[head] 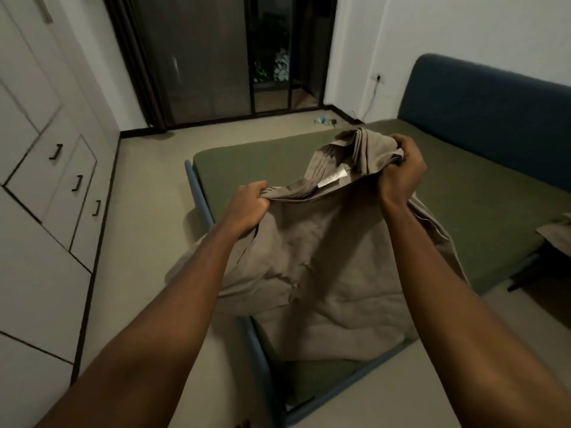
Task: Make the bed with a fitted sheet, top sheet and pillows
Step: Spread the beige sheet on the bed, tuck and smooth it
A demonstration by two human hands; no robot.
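A beige-brown sheet (312,273) with a small white label hangs bunched over the foot corner of the bed. My left hand (247,205) grips a gathered edge of it at the left. My right hand (404,168) grips another gathered, pleated part higher up at the right. The lower part of the sheet lies crumpled on the green mattress (463,193), which sits in a blue bed frame (197,193) with a blue padded headboard (488,118). More beige fabric (559,233) lies at the mattress's right edge.
White built-in cupboards with black handles (55,151) line the left wall. Dark sliding glass doors (216,57) stand at the far end. Small items (324,120) lie on the floor by the far wall, and a cable hangs from a wall socket (379,78). Pale floor surrounds the bed.
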